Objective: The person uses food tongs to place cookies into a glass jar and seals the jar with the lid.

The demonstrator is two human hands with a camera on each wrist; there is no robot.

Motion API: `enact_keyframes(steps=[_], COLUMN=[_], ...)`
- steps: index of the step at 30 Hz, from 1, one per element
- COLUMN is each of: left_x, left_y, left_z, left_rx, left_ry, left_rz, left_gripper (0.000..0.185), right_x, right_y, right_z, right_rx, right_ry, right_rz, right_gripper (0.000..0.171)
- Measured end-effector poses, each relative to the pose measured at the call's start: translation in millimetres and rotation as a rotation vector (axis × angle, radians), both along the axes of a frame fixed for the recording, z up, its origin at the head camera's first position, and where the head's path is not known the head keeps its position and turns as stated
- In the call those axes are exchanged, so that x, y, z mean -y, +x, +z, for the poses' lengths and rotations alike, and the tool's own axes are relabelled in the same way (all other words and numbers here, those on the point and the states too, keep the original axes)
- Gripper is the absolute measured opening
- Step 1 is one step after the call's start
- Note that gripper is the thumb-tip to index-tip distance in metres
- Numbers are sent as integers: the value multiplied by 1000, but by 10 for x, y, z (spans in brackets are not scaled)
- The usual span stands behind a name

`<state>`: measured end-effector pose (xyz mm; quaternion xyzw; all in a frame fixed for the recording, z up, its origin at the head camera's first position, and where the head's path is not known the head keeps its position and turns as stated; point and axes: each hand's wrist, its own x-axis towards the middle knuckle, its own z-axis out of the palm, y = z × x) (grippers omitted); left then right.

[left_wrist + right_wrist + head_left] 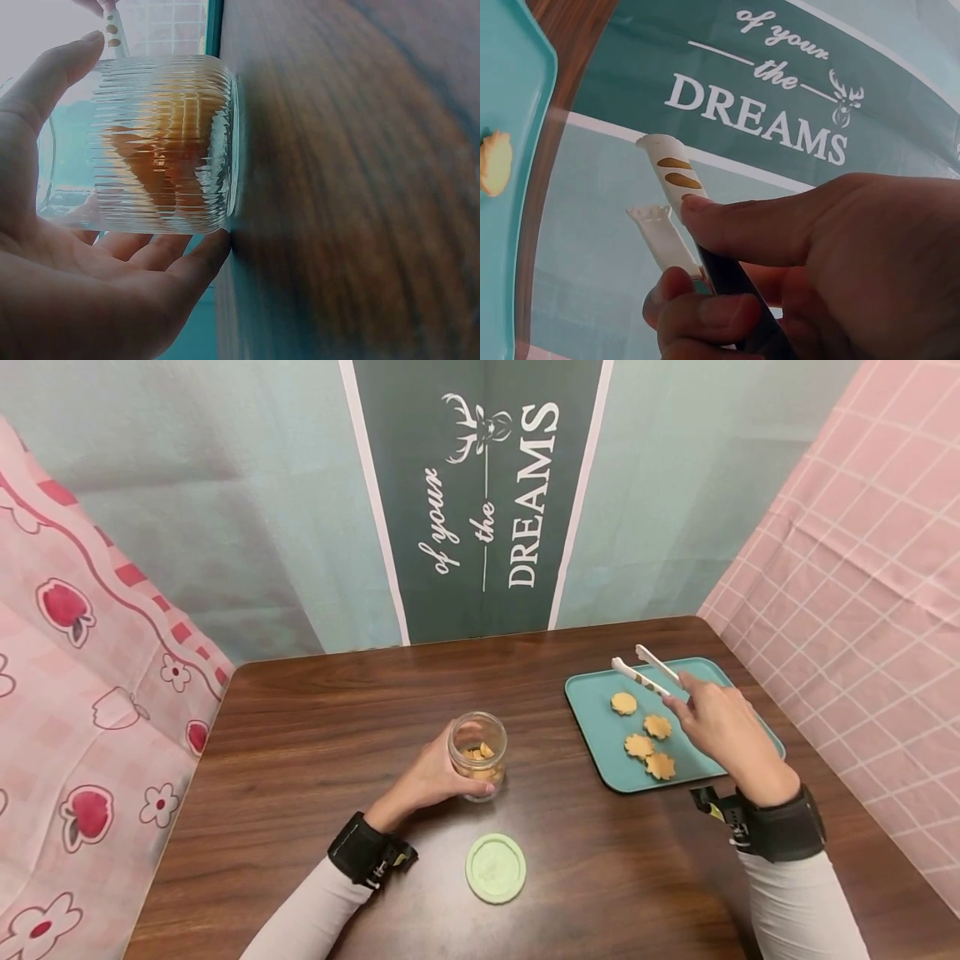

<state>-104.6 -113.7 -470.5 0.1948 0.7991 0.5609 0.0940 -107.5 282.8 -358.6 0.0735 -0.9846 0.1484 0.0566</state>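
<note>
A ribbed glass jar (477,753) (161,142) with a few cookies inside stands open on the wooden table (337,710). My left hand (435,777) (82,262) wraps round its side, thumb and fingers against the glass. My right hand (720,727) (810,262) grips white tongs (647,670) (671,199) above a teal tray (592,710) (506,90). The tong tips are apart and hold nothing. Several flower-shaped cookies (649,739) lie on the tray, just below and in front of the tongs.
A pale green lid (495,867) lies flat on the table in front of the jar. Fabric backdrops close in the table: pink patterned cloth at left and right, a green banner (480,493) at the back.
</note>
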Motion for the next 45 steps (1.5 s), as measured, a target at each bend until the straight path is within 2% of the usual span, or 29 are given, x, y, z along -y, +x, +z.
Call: enact_keyframes(steps=[9,17,25,34,45], left_x=[-3,-1,3,9,11], left_y=[5,-6,-5,-13,0], left_z=[-5,-12,6,-6,4], left_rx=[-1,-10,-10,-1,-18], left_ry=[-31,-32,-31,-43,-37], left_rz=[16,14,9,9,6], left_gripper=[93,93,93,93,93], right_x=[-42,-51,-46,-28,-33], right_y=[-64,-107,-127,-146,-172], right_z=[-31,-48,-89,-129,-170], right_rx=[79,177,198,265,309], right_ry=[44,33,58,82,98], right_rz=[-22,-18,-15,-29,-42], right_gripper=[53,51,50,38,40])
